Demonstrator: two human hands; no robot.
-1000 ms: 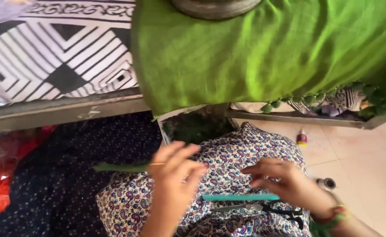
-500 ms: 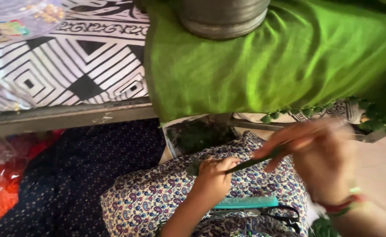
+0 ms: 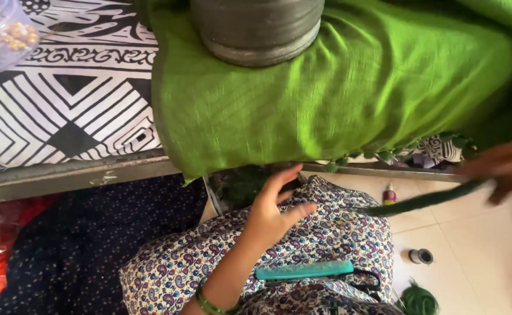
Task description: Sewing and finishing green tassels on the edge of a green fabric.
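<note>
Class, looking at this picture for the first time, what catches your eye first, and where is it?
The bright green cloth draped over the table edge fills the top, with a grey metal pot standing on it. Below, the left hand rests on paisley fabric, near a teal comb. At far right, the blurred right hand pulls a dark green strand.

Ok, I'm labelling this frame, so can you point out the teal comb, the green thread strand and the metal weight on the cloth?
Comb (image 3: 304, 270), head view, middle of its spine.
Thread strand (image 3: 425, 200), head view, mid-length of the strand.
Metal weight (image 3: 257, 29), head view, its side wall.
</note>
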